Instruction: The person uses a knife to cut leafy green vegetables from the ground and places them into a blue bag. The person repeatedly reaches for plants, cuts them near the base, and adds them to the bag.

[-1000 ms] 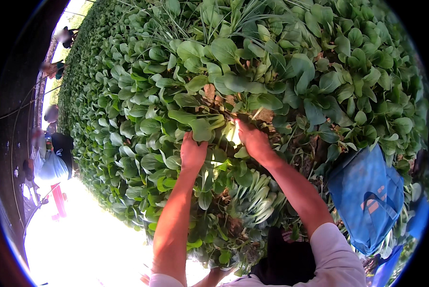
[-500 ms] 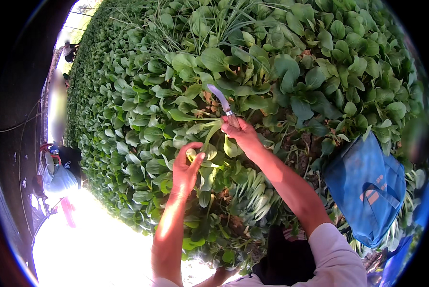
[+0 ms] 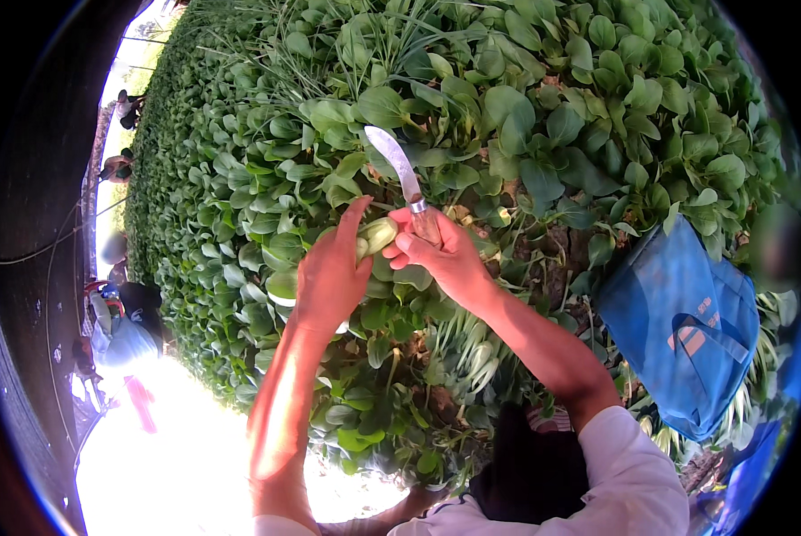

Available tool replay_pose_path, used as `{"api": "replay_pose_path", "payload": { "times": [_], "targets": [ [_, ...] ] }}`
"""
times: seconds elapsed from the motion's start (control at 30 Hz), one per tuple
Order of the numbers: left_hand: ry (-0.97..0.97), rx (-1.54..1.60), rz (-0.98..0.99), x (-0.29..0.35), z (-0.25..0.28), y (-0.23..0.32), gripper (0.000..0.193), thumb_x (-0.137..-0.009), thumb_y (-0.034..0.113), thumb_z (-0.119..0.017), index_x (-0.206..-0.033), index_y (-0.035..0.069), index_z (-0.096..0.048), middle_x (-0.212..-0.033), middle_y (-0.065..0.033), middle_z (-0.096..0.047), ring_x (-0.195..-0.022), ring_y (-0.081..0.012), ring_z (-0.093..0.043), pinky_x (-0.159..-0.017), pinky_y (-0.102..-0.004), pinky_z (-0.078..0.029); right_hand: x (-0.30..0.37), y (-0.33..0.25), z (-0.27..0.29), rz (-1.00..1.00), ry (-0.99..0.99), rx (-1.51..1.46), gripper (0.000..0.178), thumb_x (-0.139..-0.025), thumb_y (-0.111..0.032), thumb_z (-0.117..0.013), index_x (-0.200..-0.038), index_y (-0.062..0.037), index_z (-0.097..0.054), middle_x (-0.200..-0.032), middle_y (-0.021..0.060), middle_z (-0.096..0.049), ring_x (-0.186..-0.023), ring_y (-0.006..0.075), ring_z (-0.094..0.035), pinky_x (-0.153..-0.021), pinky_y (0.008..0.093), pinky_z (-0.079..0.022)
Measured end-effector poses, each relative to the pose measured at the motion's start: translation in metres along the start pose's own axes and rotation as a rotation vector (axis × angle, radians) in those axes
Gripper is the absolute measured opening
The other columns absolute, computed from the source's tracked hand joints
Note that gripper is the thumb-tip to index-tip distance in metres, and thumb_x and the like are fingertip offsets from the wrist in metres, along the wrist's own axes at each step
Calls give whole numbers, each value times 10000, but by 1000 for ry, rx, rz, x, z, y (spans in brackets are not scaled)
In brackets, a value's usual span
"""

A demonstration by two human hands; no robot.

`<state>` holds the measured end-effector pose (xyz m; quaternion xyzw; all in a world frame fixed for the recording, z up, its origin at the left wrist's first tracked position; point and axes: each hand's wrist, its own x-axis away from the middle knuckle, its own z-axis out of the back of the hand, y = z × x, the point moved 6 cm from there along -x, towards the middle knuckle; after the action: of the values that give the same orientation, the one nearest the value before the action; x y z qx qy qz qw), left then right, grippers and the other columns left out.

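Observation:
My right hand [image 3: 450, 261] grips the wooden handle of a curved knife [image 3: 392, 159], its blade tilted up and to the left over the leaves. Close beside it, my left hand [image 3: 331, 272] is wrapped round a bok choy [image 3: 379, 234] whose pale green stem end points toward the right hand. The right fingertips are at or very near that stem end; I cannot tell whether they touch it. Leaves of the held plant are mostly hidden by the left hand.
Dense bok choy plants [image 3: 231, 210] fill the ground ahead and to the left. Cut bok choy [image 3: 476, 357] lie in a pile below my right forearm. A blue bag [image 3: 682, 330] lies at the right. Other people [image 3: 128, 109] are at the far left edge, near a pale bag [image 3: 125, 339].
My left hand has moved up and now closes round the bok choy, its stem end turned toward the right hand. The knife has turned, showing more of its blade.

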<state>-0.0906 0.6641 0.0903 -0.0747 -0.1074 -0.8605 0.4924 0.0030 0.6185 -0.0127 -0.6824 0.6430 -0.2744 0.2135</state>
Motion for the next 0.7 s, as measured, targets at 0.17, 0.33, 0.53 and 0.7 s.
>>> {"api": "replay_pose_path", "payload": {
  "times": [0.17,0.33,0.53,0.7],
  "targets": [
    [-148,-107,103,-23,-81,-19,521,-776,135,-639,-1264,138,-458,-1240,-130,-503,-1002,-359,-576,-818,-426,-494,-12,52,70,86,179,831,303,-903,-281,-571,-1084,-46,-506,-735,124,-586,-708,265,-635,-606,365,-480],
    [-369,-382,282,46,-166,-82,363,-780,58,-538,-1133,140,-517,-1144,-151,-508,-916,-309,-619,-733,-424,-515,13,115,85,-183,-184,1336,425,-958,-322,-386,-1349,-156,-383,-783,182,-641,-726,353,-631,-664,461,-498],
    [-154,-291,167,76,-181,-99,550,-792,97,-556,-1317,171,-410,-1190,-128,-512,-1066,-309,-530,-894,-404,-447,2,149,99,-232,-277,1529,443,-953,-310,-387,-1382,-204,-347,-823,179,-648,-720,364,-627,-685,475,-496],
    [-129,-284,254,63,-171,-96,449,-844,200,-539,-1257,48,-452,-1074,-135,-550,-984,-280,-571,-821,-377,-455,-3,159,101,-358,-258,1424,433,-947,-318,-418,-1360,-200,-372,-914,184,-633,-815,364,-617,-717,471,-488]
  ]
}}
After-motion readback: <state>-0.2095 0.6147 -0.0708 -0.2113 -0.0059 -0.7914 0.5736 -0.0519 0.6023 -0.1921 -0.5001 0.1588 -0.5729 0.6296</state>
